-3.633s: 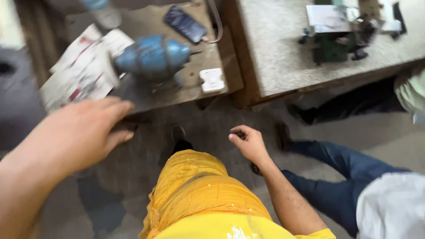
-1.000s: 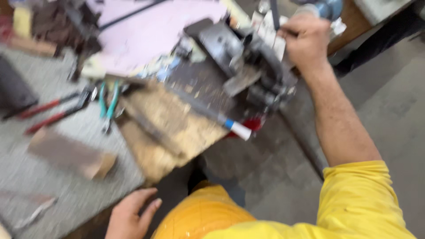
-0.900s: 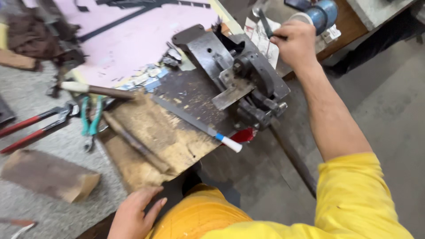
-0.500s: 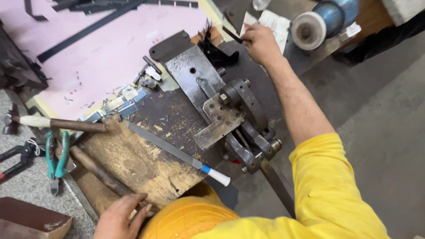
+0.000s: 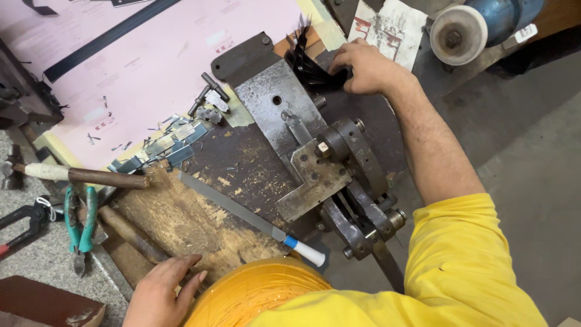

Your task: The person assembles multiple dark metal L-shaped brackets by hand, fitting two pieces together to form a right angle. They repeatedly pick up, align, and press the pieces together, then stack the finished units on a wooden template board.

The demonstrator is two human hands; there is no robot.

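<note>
Black metal strips (image 5: 311, 63), far behind lever shear (image 5: 327, 175), clutched by right hand (image 5: 363, 66) fingers. Left hand (image 5: 160, 287) flat, fingers released, on near worn worktop (image 5: 181, 224), beside file (image 5: 242, 215).

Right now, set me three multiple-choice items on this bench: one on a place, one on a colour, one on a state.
1. Where does the right hand rest?
A. on the pliers
B. on the bundle of dark metal strips behind the lever shear
C. on the grinder wheel

2. What colour are the pliers' handles?
A. green
B. yellow
C. white

3. How is the left hand?
A. gripping the file
B. closed round a hammer
C. lying open on the worn wooden board, holding nothing

Answers: 1 B, the fingers lie on the dark strips; 2 A, both grips show green; 3 C, the fingers are spread on the wood, apart from the file.
</note>
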